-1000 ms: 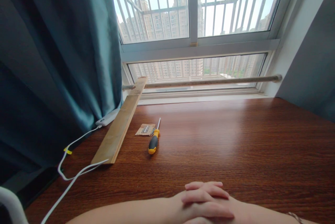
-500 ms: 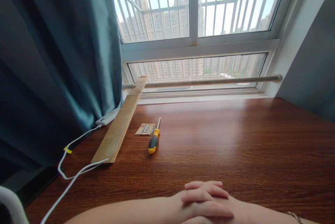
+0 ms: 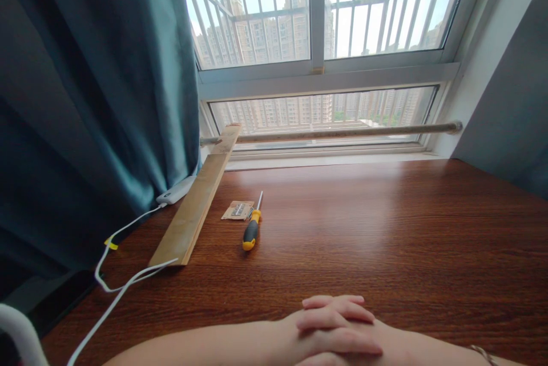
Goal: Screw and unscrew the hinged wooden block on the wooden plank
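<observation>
My left hand (image 3: pixel 336 341) and my right hand (image 3: pixel 387 334) rest together at the bottom edge, their fingers laced loosely across each other. The fingers lie stretched and apart, with no object in them; part of both hands is cut off by the frame. Beyond them on the brown wooden tabletop (image 3: pixel 406 240) lies a screwdriver (image 3: pixel 250 233) with a black and yellow handle, its shaft pointing toward the window. Touching or close beside its shaft is a small brown card (image 3: pixel 233 211) with small metal pieces on it.
Long wooden boards (image 3: pixel 192 206) slant from the tabletop to a rail (image 3: pixel 342 135) by the window. A white device (image 3: pixel 176 190) with a white cable (image 3: pixel 99 320) lies at left, near a blue curtain (image 3: pixel 128 69). A white curved tube (image 3: pixel 19 332) shows at bottom left.
</observation>
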Demonstrator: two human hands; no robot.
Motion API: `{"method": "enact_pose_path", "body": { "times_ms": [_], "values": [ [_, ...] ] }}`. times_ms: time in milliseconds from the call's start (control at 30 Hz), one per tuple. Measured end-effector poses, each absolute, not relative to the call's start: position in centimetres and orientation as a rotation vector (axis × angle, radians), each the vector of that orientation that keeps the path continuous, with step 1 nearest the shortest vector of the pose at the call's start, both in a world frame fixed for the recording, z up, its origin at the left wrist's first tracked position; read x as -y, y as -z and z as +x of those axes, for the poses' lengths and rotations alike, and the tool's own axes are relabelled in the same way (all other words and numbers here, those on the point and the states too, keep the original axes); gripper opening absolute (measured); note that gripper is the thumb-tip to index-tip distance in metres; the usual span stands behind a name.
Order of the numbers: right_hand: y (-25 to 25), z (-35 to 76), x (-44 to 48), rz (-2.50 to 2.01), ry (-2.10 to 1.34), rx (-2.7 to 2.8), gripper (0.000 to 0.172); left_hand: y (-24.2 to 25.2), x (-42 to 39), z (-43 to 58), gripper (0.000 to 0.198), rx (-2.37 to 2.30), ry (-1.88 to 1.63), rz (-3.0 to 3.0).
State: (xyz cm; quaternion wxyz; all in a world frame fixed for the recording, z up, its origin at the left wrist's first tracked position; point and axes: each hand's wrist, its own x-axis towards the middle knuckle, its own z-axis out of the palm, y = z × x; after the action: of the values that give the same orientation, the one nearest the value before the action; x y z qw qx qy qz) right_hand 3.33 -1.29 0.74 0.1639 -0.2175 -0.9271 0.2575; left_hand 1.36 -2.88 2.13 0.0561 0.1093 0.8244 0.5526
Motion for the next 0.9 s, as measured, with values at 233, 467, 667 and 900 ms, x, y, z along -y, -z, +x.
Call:
{"method": "enact_pose_path", "body": {
  "times_ms": [233,467,667,900],
  "values": [
    [0.2,3.6,1.2,-0.702,-0.74,2.577,0.038,-2.7,3.6,0.8,0.04,-2.457,-1.68,0.41],
    [0.4,3.6,1.3,-0.707,-0.681,2.629,0.036,-2.9,3.4,0.5,0.039,-2.432,-1.721,0.305],
    [0.7,3.6,1.3,-0.737,-0.761,2.618,0.034,-2.3,3.1,0.8,0.039,-2.457,-1.697,0.301],
    [0.4,3.6,1.4,-0.631,-0.779,2.561,0.042,-2.1,3.3,0.7,0.037,-2.475,-1.685,0.36]
  ]
}}
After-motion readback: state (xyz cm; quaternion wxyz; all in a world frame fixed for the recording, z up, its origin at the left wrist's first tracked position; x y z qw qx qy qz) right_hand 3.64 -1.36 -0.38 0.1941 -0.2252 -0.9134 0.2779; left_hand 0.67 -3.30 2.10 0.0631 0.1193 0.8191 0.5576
